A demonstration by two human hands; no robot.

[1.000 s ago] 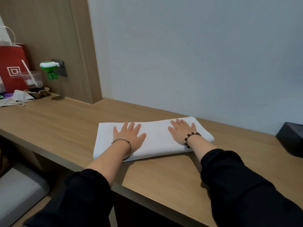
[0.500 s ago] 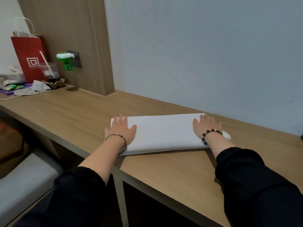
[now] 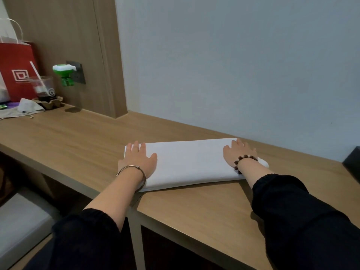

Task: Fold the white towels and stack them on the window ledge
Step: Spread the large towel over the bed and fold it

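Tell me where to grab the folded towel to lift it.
Probably the two short ends, one in each hand, coming in from the sides. The white towel lies as a long flat strip, and the left hand and right hand rest flat on those ends.

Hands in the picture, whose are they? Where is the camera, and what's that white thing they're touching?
There's no robot here. These are a person's own two hands, and the camera sits on that person's head, looking forward and down, so you see what they see. There's just this one view. The left hand, with a silver bangle, and the right hand, with a bead bracelet, lie flat on the two ends of a folded white towel. Nothing is gripped; the fingers are straight and just press on it. The towel lies on a long wooden ledge. Far off at the left end stand a red paper bag and a plastic cup with a straw.
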